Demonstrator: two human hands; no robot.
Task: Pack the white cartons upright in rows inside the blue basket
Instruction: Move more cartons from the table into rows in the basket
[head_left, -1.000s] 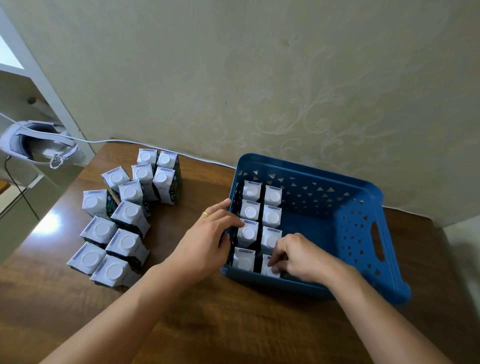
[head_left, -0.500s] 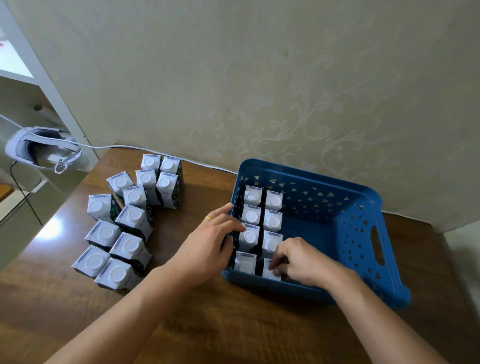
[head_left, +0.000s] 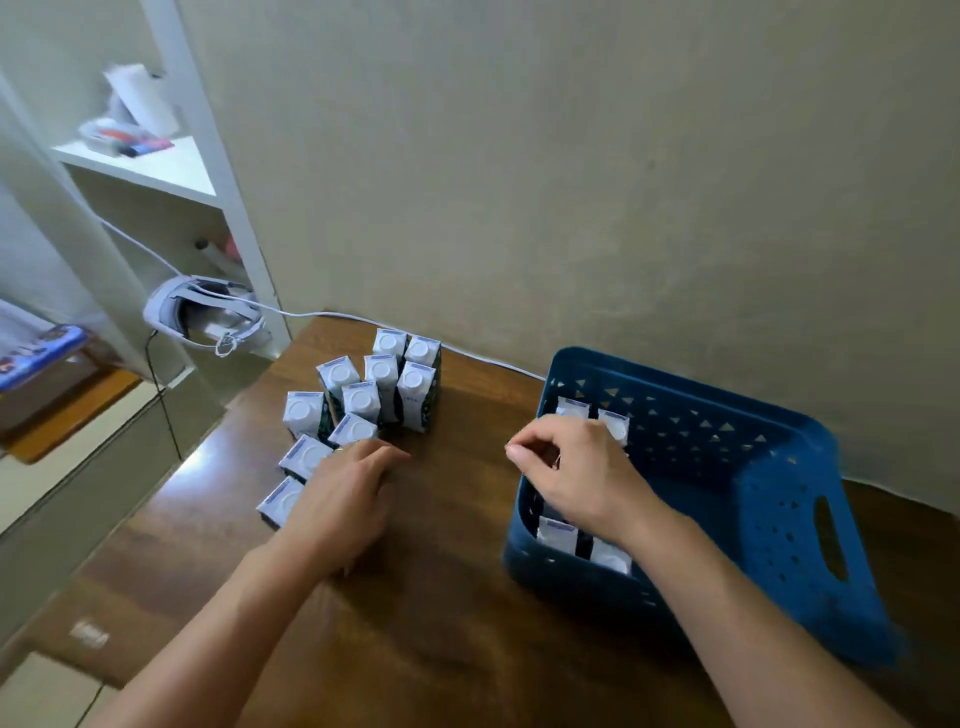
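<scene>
Now: L hand on loose cartons, R hand over basket

Both hands sit apart on the wooden table (head_left: 441, 597). L hand (head_left: 343, 499) lies over the near end of the loose cartons (head_left: 363, 400), fingers bent down among them; whether it actually grips one can't be told, since the hand covers whatever is under it. That group stands upright on the table, left of the blue basket (head_left: 769, 499), approx. a dozen visible, white caps up, some w/ dark printed sides.

R hand (head_left: 582, 478) hovers above the basket's left wall, fingers curled loosely w/ thumb toward fingertips; nothing visible between them, looks empty. Packed cartons (head_left: 558, 535) stand upright inside the basket along its left side in two rows; only the far pair and near pair show, the middle ones hidden by the R hand. Rest of basket floor, to the right, is bare blue plastic.

Beyond the table's far left corner a white headset (head_left: 202, 312) w/ cable rests by a white shelf unit (head_left: 171, 171).
</scene>
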